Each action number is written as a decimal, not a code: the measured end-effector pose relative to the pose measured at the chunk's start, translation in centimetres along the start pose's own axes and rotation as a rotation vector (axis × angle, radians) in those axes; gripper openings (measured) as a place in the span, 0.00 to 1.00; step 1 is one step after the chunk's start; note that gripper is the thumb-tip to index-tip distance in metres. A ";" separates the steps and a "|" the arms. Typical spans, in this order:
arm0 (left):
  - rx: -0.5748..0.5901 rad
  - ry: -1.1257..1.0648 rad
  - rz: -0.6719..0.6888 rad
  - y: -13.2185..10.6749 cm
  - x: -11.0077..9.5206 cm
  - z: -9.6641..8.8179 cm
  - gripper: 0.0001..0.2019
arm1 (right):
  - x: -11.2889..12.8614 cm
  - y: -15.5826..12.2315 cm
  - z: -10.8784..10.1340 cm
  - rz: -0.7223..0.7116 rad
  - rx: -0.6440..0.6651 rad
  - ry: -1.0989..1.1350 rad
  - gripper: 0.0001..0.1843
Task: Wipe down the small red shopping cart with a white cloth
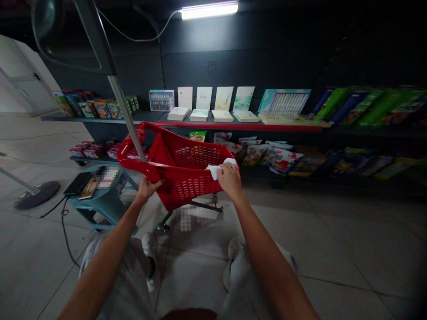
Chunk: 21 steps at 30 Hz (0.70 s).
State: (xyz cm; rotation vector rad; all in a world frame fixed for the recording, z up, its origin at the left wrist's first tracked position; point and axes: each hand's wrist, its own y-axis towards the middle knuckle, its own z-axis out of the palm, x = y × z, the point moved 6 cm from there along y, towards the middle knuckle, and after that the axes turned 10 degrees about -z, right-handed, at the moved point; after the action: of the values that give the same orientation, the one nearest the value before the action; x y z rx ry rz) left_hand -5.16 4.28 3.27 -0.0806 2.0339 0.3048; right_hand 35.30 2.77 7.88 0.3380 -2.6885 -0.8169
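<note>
A red plastic shopping cart [187, 171] stands on the tiled floor in front of me, its basket empty. My left hand [147, 186] grips the cart's near rim at its left corner. My right hand [229, 178] holds a white cloth [216, 169] pressed on the cart's right rim. My knees and white shoes show below the cart.
A teal stool [103, 195] with a phone and cards sits left of the cart. A fan base [33, 194] and cable lie further left. A metal pole [123, 102] crosses before the cart. Dark shelves [240, 126] with books and packets run along the wall behind.
</note>
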 end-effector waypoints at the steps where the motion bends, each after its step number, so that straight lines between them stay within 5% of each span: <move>1: -0.022 0.016 -0.017 0.1 0.1 -0.6 0.21 | -0.7 -0.3 -0.2 0.021 0.014 -0.018 0.18; 5: -0.182 -0.053 -0.058 0.1 0.7 -3.3 0.27 | -2.1 -1.4 -0.7 0.084 0.083 -0.055 0.16; 10: -0.299 0.006 -0.149 -1.2 1.1 -4.3 0.39 | 0.1 -2.0 -0.5 0.033 0.102 -0.078 0.14; 15: -0.133 0.156 -0.234 -3.1 0.7 0.1 0.46 | 3.1 -1.9 0.5 -0.045 0.052 -0.104 0.12; 21: 0.154 -0.002 -0.293 -3.2 0.3 5.3 0.49 | 5.7 -1.8 1.0 -0.094 0.041 -0.105 0.12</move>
State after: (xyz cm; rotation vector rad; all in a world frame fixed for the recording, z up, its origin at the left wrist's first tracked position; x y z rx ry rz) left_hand -0.09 2.57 0.09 -0.2793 2.0039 -0.0350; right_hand 29.95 0.04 7.36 0.4457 -2.8084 -0.8284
